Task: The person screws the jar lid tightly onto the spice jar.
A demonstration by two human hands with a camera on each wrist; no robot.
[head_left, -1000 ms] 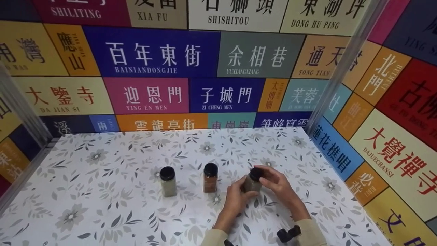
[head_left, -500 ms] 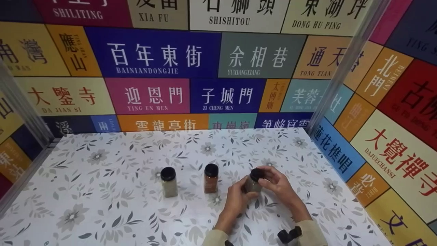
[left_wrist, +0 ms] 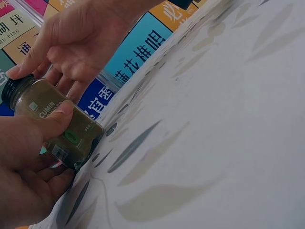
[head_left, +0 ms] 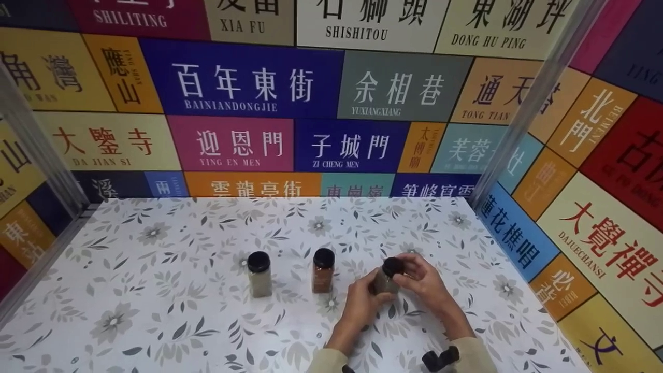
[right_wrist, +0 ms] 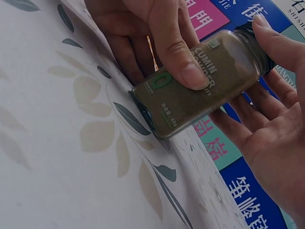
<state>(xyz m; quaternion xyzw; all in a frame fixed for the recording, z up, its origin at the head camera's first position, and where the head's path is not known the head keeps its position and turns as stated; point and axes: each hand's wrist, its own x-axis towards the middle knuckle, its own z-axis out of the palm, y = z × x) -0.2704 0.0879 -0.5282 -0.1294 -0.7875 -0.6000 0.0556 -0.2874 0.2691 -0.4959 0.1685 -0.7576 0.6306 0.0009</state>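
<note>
A glass jar of brown powder (right_wrist: pixel 200 109), labelled as cumin, stands close to upright at the right of the table, its base at or just over the cloth. My left hand (head_left: pixel 362 303) grips the jar's body, with the thumb (left_wrist: pixel 62 114) across the label. Around the black cap (head_left: pixel 393 266) are the thumb and fingers of my right hand (head_left: pixel 427 285). The cap sits on the jar's neck. To the left stand a capped jar of reddish-brown powder (head_left: pixel 322 277) and, further left, a capped jar of pale powder (head_left: pixel 260 282); neither is touched.
A white cloth with grey flowers and leaves (head_left: pixel 171 290) covers the table. Behind it and at both sides rise panels of coloured signs (head_left: pixel 233 77), with a clear corner strip (head_left: pixel 513 134) at right. A black device (head_left: pixel 440 358) is on the right wrist.
The head view has shifted slightly, so the scene sits a little further right. Both hands keep almost the same hold on the cumin jar; the other jars stay put.
</note>
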